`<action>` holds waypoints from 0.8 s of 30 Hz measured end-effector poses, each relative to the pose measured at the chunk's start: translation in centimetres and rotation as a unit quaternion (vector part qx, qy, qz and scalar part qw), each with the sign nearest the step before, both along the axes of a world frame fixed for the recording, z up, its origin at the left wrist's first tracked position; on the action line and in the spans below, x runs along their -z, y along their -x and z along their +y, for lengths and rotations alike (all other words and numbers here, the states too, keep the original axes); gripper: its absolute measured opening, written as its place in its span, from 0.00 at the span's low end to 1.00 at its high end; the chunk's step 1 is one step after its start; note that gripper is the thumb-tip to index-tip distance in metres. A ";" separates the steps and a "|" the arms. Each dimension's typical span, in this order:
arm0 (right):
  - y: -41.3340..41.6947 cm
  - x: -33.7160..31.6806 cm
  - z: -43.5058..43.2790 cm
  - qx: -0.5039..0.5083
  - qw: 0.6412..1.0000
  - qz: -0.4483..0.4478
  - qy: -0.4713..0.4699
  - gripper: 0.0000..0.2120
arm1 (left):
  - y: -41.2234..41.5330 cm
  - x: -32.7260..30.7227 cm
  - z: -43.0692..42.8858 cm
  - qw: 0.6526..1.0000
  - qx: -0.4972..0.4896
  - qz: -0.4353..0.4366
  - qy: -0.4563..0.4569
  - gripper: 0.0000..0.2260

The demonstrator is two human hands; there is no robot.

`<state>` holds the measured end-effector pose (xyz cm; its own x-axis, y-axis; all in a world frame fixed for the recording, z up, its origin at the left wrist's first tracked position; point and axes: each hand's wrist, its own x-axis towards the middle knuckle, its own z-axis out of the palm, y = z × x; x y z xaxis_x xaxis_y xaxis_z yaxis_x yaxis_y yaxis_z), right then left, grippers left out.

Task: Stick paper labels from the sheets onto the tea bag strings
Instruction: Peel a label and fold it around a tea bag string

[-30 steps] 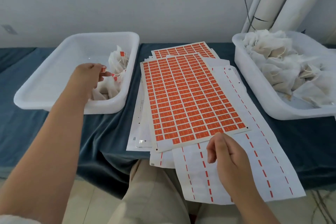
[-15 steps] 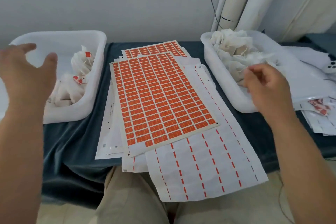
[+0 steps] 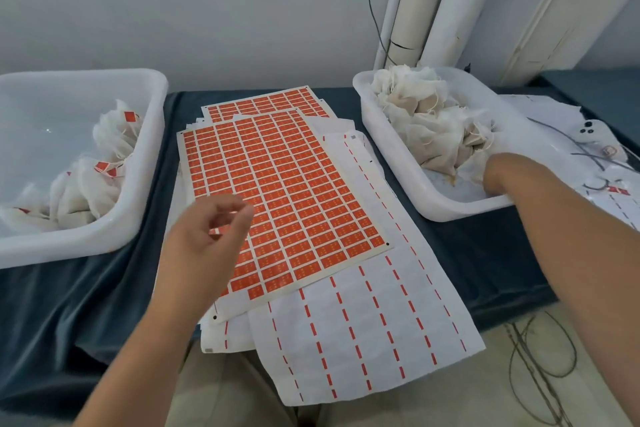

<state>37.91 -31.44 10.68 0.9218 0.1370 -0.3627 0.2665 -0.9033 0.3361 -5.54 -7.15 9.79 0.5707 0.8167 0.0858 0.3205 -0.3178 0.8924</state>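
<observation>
Both your hands have moved: your left hand [image 3: 207, 239] has come across from the left tub [image 3: 152, 149] to hover above the near left part of the label sheet [image 3: 284, 184], and your right hand [image 3: 493, 177] has gone down into the right tub [image 3: 388, 156].

Your left fingers [image 3: 239, 211] are curled, with the thumb tip close to the forefinger. They are blurred, so you cannot tell whether they pinch anything. Your right fingers are buried among the plain tea bags [image 3: 433, 128] and hidden, so their state cannot be told either.

Orange labels fill the sheet, which lies on top of a stack between the two tubs. Beneath it, peeled backing sheets [image 3: 363, 322] hang over the table's near edge. Labelled tea bags [image 3: 104, 163] lie heaped in the left tub. Everything rests on a blue cloth [image 3: 69, 305]. A white phone [image 3: 595, 132] lies beyond the right tub.
</observation>
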 end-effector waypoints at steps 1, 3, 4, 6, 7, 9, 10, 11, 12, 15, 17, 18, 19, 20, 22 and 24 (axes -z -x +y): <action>-0.2 0.1 0.0 -0.006 1.000 -0.010 -0.012 0.11 | 0.0 0.6 -0.3 1.000 0.004 0.005 0.009 0.10; -0.3 0.2 0.1 -0.013 0.998 -0.019 -0.050 0.12 | -0.1 1.3 -0.9 1.000 0.012 0.016 0.020 0.15; -0.4 0.1 0.1 -0.024 0.997 -0.023 -0.064 0.14 | -0.1 1.5 -0.9 0.999 0.012 0.021 0.024 0.16; -0.6 -0.1 -0.2 -0.053 0.993 -0.040 -0.101 0.19 | 0.1 1.9 -1.0 0.999 0.011 0.030 0.036 0.18; -0.5 -0.4 -0.4 -0.062 0.988 -0.044 -0.133 0.21 | 0.1 2.0 -1.1 0.998 0.009 0.033 0.043 0.18; 0.3 -1.1 -0.7 -0.078 0.973 -0.042 -0.213 0.19 | 0.1 2.1 -1.3 0.998 0.010 0.040 0.051 0.18; 1.1 -1.6 -0.8 -0.078 0.961 -0.033 -0.265 0.17 | 0.1 2.2 -1.5 0.997 0.015 0.044 0.053 0.17; 2.0 -2.2 -0.7 -0.058 0.939 -0.010 -0.337 0.14 | 0.0 2.2 -1.7 0.997 0.023 0.049 0.055 0.16; 3.2 -2.8 -0.4 -0.013 0.903 0.037 -0.428 0.13 | -0.1 2.1 -2.0 0.996 0.034 0.055 0.059 0.16; 6.3 -4.6 0.5 0.087 0.782 0.180 -0.590 0.11 | -0.7 2.2 -3.0 0.991 0.094 0.078 0.046 0.14; 7.9 -5.7 1.3 0.069 0.766 0.230 -0.596 0.10 | -1.2 2.1 -4.0 0.985 0.141 0.089 0.037 0.10; 8.8 -6.3 1.7 0.043 0.770 0.246 -0.587 0.10 | -1.4 1.9 -4.5 0.982 0.161 0.087 0.038 0.07; 9.7 -7.0 2.1 0.015 0.784 0.250 -0.568 0.11 | -1.8 1.8 -5.0 0.980 0.179 0.081 0.039 0.05; 10.7 -7.7 2.4 -0.012 0.806 0.244 -0.540 0.12 | -2.1 1.5 -5.5 0.978 0.194 0.073 0.037 0.04; 12.8 -9.0 2.9 -0.069 0.850 0.217 -0.475 0.13 | -3.0 0.8 -6.6 0.974 0.217 0.059 0.036 0.06; 15.0 -9.9 3.6 -0.124 0.868 0.193 -0.441 0.15 | -3.9 -0.2 -7.4 0.969 0.237 0.041 0.057 0.12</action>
<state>22.91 -27.85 20.61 0.6580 0.6944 -0.2912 0.4286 -0.6633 -0.6134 -1.69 -14.60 9.95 0.8851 0.4626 -0.0514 0.2340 -0.3467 0.9083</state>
